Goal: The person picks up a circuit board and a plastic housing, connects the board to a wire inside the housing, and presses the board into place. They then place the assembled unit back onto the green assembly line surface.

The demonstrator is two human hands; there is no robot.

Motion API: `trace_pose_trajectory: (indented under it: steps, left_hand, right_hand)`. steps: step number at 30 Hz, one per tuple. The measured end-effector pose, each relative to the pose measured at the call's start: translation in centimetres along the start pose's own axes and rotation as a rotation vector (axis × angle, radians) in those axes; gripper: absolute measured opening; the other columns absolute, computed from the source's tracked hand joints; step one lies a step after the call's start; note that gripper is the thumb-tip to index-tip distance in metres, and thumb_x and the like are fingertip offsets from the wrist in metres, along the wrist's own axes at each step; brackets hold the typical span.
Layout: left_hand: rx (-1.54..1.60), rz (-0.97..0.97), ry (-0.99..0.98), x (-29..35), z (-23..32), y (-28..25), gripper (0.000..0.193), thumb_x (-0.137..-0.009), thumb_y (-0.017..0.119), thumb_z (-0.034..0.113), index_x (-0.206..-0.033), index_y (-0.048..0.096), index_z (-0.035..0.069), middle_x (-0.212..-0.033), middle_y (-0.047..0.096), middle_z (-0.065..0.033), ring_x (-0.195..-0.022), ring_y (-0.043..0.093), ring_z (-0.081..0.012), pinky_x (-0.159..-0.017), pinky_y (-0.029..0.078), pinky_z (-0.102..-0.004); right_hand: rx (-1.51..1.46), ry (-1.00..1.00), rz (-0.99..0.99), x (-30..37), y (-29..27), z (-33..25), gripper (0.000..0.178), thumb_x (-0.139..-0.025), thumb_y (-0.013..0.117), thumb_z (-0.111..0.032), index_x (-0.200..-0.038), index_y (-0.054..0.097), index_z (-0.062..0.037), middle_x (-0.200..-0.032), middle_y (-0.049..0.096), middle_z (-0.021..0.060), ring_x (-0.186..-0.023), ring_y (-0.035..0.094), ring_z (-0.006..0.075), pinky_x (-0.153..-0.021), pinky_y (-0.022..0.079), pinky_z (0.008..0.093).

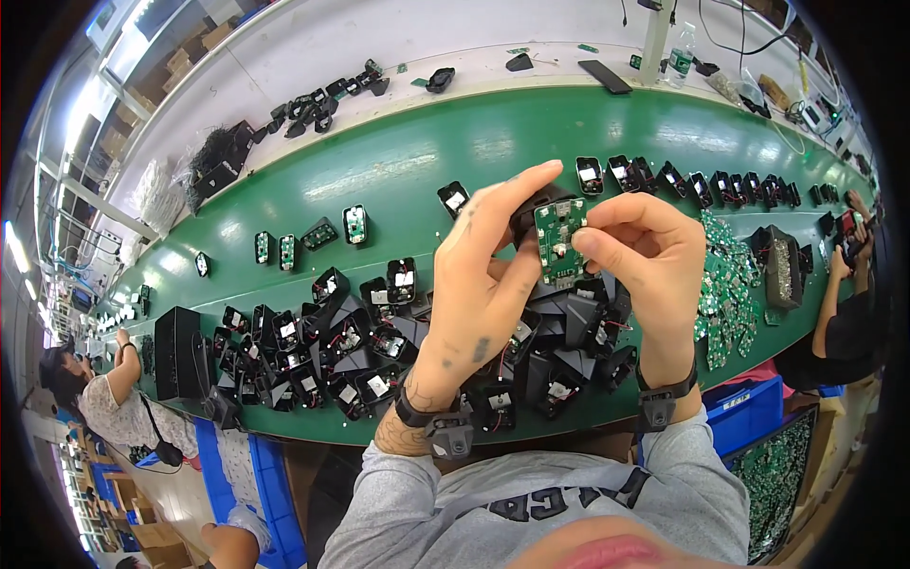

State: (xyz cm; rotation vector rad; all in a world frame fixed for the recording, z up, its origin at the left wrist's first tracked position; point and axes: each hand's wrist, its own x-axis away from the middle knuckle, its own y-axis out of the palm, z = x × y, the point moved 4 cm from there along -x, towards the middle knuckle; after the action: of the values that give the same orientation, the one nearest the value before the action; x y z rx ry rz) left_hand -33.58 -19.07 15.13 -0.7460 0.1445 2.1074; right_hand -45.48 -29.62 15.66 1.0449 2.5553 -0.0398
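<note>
My left hand (483, 284) is closed around a black plastic housing (523, 224), held up over the bench. A green circuit board (559, 248) with small white connectors faces me at the housing's open side. With thumb and forefinger, my right hand (654, 251) pinches at the board's right edge; whether a small plug is also between the fingertips is hidden. Below both hands lies a heap of black housings (379, 346), several showing white parts and thin red wires inside. To the right is a pile of loose green circuit boards (725, 294).
Housings with boards fitted (354, 226) stand at the left on the green bench (417, 152). More housings (749, 186) line the far right. A bin of small parts (783, 270) sits beyond the board pile. Co-workers (95, 398) are at both ends; blue crates (749, 417) stand below the edge.
</note>
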Motion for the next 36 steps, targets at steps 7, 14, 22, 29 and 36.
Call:
trace_pose_trajectory:
  steps: [7, 14, 22, 29, 36]
  left_hand:
    - [0.393, -0.152, -0.162, 0.3, 0.9, 0.6, 0.066, -0.084, 0.049, -0.006, -0.146, 0.031, 0.007, -0.128, 0.050, -0.0119, -0.110, 0.052, -0.0162, -0.085, 0.049, -0.0279]
    - [0.410, -0.083, -0.190, 0.6, 1.2, 2.0, 0.065, -0.088, 0.059, -0.001, -0.145, 0.027, 0.001, -0.122, 0.053, -0.0106, -0.112, 0.053, -0.0171, -0.098, 0.041, -0.0320]
    - [0.429, -0.040, -0.163, 0.7, 0.7, 2.3, 0.059, -0.089, 0.058, -0.002, -0.142, 0.031, 0.002, -0.121, 0.055, -0.0120, -0.110, 0.055, -0.0178, -0.097, 0.044, -0.0331]
    - [0.268, -0.037, -0.067, 1.0, 0.9, 2.2, 0.051, -0.090, 0.057, -0.003, -0.137, 0.037, 0.000, -0.126, 0.051, -0.0100, -0.112, 0.054, -0.0175, -0.095, 0.045, -0.0315]
    - [0.126, -0.030, 0.047, 1.3, 0.7, 1.6, 0.037, -0.087, 0.060, -0.007, -0.122, 0.050, -0.002, -0.123, 0.054, -0.0115, -0.105, 0.056, -0.0158, -0.090, 0.047, -0.0280]
  right_hand:
    - [0.137, -0.089, 0.126, 0.4, -0.2, -1.0, 0.016, -0.077, 0.073, 0.003, -0.091, 0.066, 0.0018, -0.082, 0.068, 0.0055, -0.073, 0.065, 0.0096, -0.064, 0.052, 0.0211]
    - [0.150, -0.102, 0.072, 0.1, -0.3, -1.0, 0.019, -0.076, 0.073, 0.003, -0.091, 0.063, -0.0002, -0.076, 0.066, 0.0017, -0.069, 0.063, 0.0079, -0.065, 0.051, 0.0204]
    - [0.210, -0.323, 0.039, -1.0, -1.0, -0.3, 0.023, -0.077, 0.073, -0.002, -0.098, 0.064, -0.0008, -0.092, 0.065, 0.0046, -0.087, 0.062, 0.0099, -0.076, 0.049, 0.0226]
    - [-0.058, -0.149, -0.174, -0.7, 0.1, 0.3, 0.037, -0.082, 0.065, 0.002, -0.119, 0.061, 0.0000, -0.110, 0.064, 0.0086, -0.099, 0.062, 0.0150, -0.087, 0.050, 0.0290]
    - [0.020, -0.246, -0.120, 0.2, 1.2, -0.3, 0.035, -0.083, 0.063, 0.004, -0.117, 0.062, -0.0001, -0.110, 0.065, 0.0090, -0.101, 0.062, 0.0155, -0.088, 0.051, 0.0291]
